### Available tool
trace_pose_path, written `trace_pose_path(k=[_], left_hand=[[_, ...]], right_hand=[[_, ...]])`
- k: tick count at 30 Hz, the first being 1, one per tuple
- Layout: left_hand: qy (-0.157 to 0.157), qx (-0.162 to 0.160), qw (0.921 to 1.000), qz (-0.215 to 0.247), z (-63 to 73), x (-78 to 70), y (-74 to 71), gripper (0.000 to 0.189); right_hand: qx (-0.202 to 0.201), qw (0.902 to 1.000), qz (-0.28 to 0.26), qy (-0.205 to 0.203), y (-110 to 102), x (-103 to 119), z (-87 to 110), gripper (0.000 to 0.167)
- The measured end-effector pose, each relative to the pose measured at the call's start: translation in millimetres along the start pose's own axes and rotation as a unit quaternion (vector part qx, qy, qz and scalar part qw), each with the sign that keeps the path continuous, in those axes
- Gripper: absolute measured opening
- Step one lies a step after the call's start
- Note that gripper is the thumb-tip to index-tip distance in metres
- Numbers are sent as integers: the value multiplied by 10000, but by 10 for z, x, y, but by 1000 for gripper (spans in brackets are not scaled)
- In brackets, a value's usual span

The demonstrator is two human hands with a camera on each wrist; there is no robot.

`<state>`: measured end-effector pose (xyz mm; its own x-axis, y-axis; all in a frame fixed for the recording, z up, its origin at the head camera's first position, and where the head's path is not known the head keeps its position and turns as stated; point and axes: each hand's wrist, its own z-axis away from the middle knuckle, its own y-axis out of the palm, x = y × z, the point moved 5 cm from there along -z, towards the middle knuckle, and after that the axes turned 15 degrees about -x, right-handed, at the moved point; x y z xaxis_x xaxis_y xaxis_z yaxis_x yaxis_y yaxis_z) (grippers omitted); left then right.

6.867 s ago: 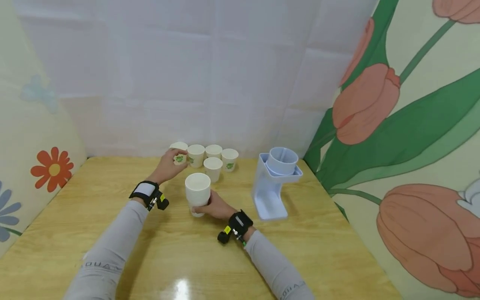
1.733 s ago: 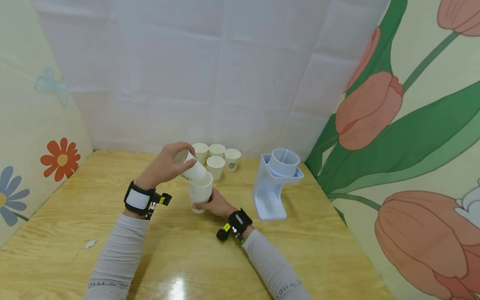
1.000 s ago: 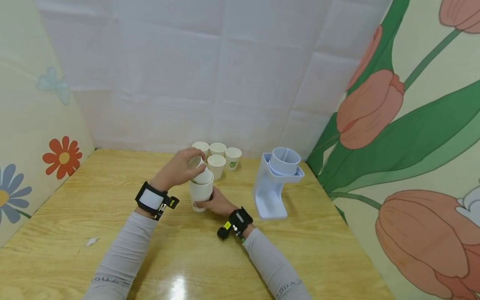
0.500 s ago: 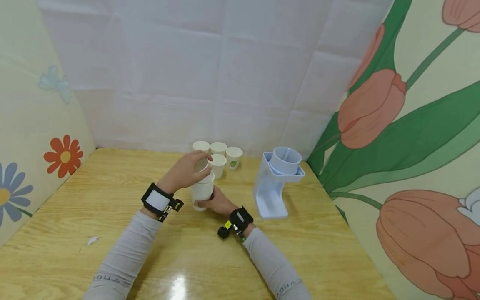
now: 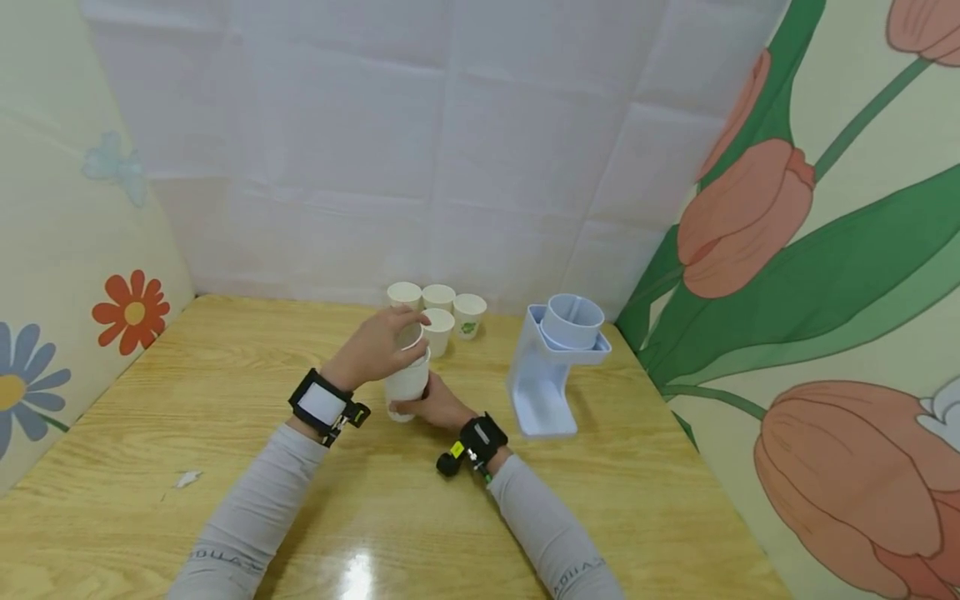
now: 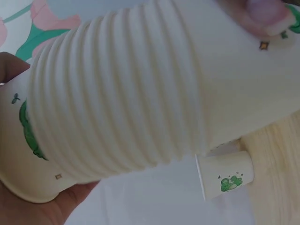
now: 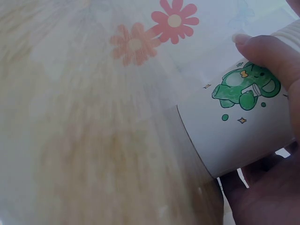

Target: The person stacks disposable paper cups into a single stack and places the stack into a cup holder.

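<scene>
In the head view my right hand point(image 5: 438, 406) grips the lower part of a tall stack of nested white paper cups point(image 5: 407, 385), upright near the table's middle. My left hand point(image 5: 375, 346) holds one more paper cup point(image 5: 415, 340) by its upper part, its base down in the stack's mouth. The left wrist view shows the stack's many rims point(image 6: 112, 89) close together, and the left thumb point(image 6: 262, 14) on the top cup point(image 6: 234, 79). A green cartoon print point(image 7: 248, 86) marks the bottom cup in the right wrist view, with my right thumb and fingers around it.
Several paper cups point(image 5: 469, 317) stand upright just behind the stack, near the back wall. To the right is a light blue stand point(image 5: 540, 392) with a round holder point(image 5: 573, 321) on top. A small white patch point(image 5: 187, 478) marks the wooden table at left.
My left hand has lifted the leftmost cup from the back row and brought it, tilted, to the stack. It now stands straighter in the stack's mouth. My right hand has kept its grip.
</scene>
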<state>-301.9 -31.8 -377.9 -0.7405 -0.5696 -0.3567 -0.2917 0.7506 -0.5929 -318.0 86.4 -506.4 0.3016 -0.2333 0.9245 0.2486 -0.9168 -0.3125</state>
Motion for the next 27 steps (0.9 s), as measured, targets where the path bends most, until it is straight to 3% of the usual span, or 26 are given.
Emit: trace_pose_path(k=[4,6,15,17,20,24,27], left_hand=[[74,457,9977,-496,63,10,175,33],[43,531,9967,-617,91,13,235,30],[-233,235,9982,-503,88,-14,237,22],[-332,281,9988,-244,81,14,233,23],[-738,377,9947,613,99,113,207,28],[-1473,301,9724,1786,175,350,140,37],[-1852,171,9581,2177,247,595,129,44]], right_hand=[[63,9998,-102,-174,2,6,2,59],[69,9996,-119,-245,2,1,0,57],[20,9995,-134,-299,-22,-7,-13,55],[-8,9996,-165,-230,-28,-9,-20,55],[8,9998,-187,-24,-18,-29,-20,59],[13,9997,-201,148,-2,-38,-8,67],[-55,9995,-227,200,-6,-33,8,71]])
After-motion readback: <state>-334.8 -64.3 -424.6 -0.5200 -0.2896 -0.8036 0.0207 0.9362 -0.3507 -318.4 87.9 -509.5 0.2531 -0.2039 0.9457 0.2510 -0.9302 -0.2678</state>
